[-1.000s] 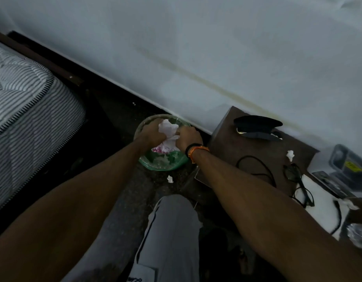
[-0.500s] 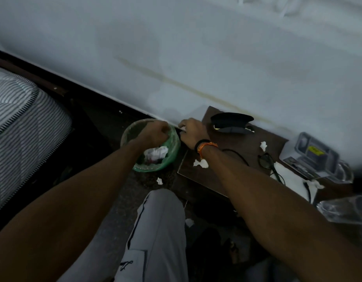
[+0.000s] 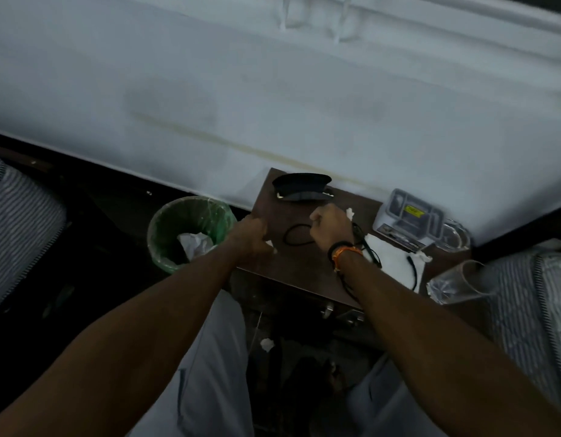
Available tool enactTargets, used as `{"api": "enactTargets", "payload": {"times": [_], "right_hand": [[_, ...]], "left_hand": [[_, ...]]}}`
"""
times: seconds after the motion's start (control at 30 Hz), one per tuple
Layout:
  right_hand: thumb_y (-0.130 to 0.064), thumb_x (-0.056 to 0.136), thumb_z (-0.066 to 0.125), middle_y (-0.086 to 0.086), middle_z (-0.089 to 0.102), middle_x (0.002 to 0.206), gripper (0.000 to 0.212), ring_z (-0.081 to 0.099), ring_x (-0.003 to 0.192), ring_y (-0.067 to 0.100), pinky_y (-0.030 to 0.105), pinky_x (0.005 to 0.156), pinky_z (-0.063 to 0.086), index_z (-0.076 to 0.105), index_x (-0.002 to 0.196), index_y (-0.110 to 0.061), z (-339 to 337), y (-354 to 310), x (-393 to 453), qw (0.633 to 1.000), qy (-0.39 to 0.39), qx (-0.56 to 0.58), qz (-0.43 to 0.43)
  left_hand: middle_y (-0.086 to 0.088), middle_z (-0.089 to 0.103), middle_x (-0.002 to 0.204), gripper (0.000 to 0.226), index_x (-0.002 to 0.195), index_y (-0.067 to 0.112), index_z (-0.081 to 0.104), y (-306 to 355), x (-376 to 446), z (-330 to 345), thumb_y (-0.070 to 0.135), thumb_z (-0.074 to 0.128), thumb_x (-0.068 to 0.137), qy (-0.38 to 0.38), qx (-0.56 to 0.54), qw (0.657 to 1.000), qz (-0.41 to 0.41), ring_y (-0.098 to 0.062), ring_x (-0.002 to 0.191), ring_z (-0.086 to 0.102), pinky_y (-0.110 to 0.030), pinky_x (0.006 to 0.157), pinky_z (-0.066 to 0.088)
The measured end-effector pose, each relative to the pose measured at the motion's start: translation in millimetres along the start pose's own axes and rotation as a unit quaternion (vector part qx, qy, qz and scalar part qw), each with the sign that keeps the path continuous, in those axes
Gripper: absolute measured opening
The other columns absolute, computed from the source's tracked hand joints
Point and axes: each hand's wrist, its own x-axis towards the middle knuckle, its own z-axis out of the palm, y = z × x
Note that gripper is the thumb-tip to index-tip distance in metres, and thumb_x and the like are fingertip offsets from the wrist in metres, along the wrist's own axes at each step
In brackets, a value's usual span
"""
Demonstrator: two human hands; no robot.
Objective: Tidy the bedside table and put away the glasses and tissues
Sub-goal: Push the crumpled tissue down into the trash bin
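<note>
Two hands are working over the brown counter [image 3: 307, 263]. The left hand [image 3: 251, 238] is curling its grip closed at the counter's left edge, with a white tissue scrap [image 3: 272, 246] showing at its fingers; whether it is actually pinching the scrap cannot be told. The right hand [image 3: 331, 227], wearing one black and one orange wristband [image 3: 344, 250], is bunching into a loose fist above the counter; what its grip is holding, if anything, cannot be told.

Tissues, counted: one small wad [image 3: 349, 212] is sitting just right of the right hand, one scrap is at the left hand, one crumpled piece [image 3: 195, 242] is lying inside the green bin [image 3: 165, 247] left of the left hand, and one wad [image 3: 267, 344] is lying on the floor below both hands.

Glasses [image 3: 366, 247]: one dark pair, lying just right of the right wrist and partly hidden by it; their long axis is hard to judge.

One black case [image 3: 299, 187] is lying open beyond both hands, long axis running left to right. One black cord loop [image 3: 296, 236] is lying between the hands. One clear box [image 3: 411, 219] with a yellow label, unreadable, is standing farther right, beside one clear glass [image 3: 452, 283].
</note>
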Motion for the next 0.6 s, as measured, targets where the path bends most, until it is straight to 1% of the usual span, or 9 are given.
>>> {"api": "enactTargets", "payload": {"times": [0.07, 0.13, 0.2, 0.27, 0.37, 0.5, 0.6], "right_hand": [[-0.004, 0.078, 0.057, 0.014, 0.063, 0.106, 0.018, 0.062, 0.096, 0.034, 0.037, 0.081, 0.050, 0.071, 0.089, -0.010, -2, 11, -7, 1.000, 0.014, 0.001, 0.022], [-0.004, 0.081, 0.054, 0.016, 0.063, 0.108, 0.021, 0.061, 0.100, 0.035, 0.036, 0.082, 0.049, 0.071, 0.092, -0.008, -3, 22, -13, 0.999, 0.025, -0.008, 0.047], [-0.004, 0.082, 0.052, 0.017, 0.063, 0.111, 0.024, 0.060, 0.103, 0.037, 0.036, 0.083, 0.049, 0.071, 0.096, -0.007, -2, 33, -18, 0.997, 0.036, -0.011, 0.068], [-0.004, 0.083, 0.050, 0.017, 0.062, 0.116, 0.029, 0.058, 0.108, 0.036, 0.037, 0.085, 0.049, 0.071, 0.103, -0.006, 0, 42, -19, 0.995, 0.049, -0.006, 0.085], [-0.004, 0.084, 0.050, 0.015, 0.059, 0.124, 0.036, 0.053, 0.116, 0.035, 0.040, 0.093, 0.048, 0.068, 0.115, -0.008, -1, 51, -13, 0.994, 0.058, 0.000, 0.091], [-0.006, 0.085, 0.049, 0.017, 0.056, 0.126, 0.037, 0.052, 0.116, 0.036, 0.040, 0.096, 0.046, 0.066, 0.119, -0.008, 1, 58, 4, 0.995, 0.049, -0.011, 0.088], [-0.008, 0.085, 0.052, 0.019, 0.053, 0.130, 0.039, 0.051, 0.118, 0.038, 0.040, 0.099, 0.044, 0.063, 0.122, -0.007, 5, 61, 18, 0.995, 0.024, -0.009, 0.091]], "left_hand": [[-0.022, 0.061, 0.109, 0.053, 0.101, 0.001, 0.057, 5, -1, 6, 0.040, 0.079, 0.074, 0.011, 0.010, 1.000, -0.008, -0.038, 0.105, 0.056, -0.044, 0.081, 0.049], [-0.022, 0.057, 0.116, 0.054, 0.108, 0.001, 0.053, 11, 1, 10, 0.037, 0.077, 0.076, -0.009, 0.029, 0.999, -0.023, -0.039, 0.109, 0.055, -0.047, 0.087, 0.049], [-0.022, 0.055, 0.119, 0.044, 0.111, 0.002, 0.053, 17, 3, 14, 0.029, 0.071, 0.080, -0.021, 0.042, 0.998, -0.031, -0.040, 0.112, 0.054, -0.048, 0.091, 0.049], [-0.022, 0.057, 0.119, 0.032, 0.110, 0.002, 0.057, 20, 6, 19, 0.020, 0.063, 0.084, -0.012, 0.044, 0.998, -0.032, -0.040, 0.113, 0.054, -0.046, 0.092, 0.048], [-0.023, 0.059, 0.116, 0.023, 0.105, 0.000, 0.061, 19, 8, 24, 0.016, 0.057, 0.089, 0.007, 0.038, 0.999, -0.036, -0.040, 0.111, 0.054, -0.042, 0.091, 0.046], [-0.021, 0.063, 0.108, 0.018, 0.098, 0.002, 0.062, 15, 13, 24, 0.015, 0.059, 0.085, 0.013, 0.013, 0.999, -0.044, -0.041, 0.104, 0.058, -0.044, 0.086, 0.049], [-0.020, 0.064, 0.107, 0.019, 0.096, 0.004, 0.062, 13, 16, 21, 0.016, 0.062, 0.080, -0.007, 0.000, 0.999, -0.046, -0.042, 0.101, 0.060, -0.046, 0.085, 0.051]]}}
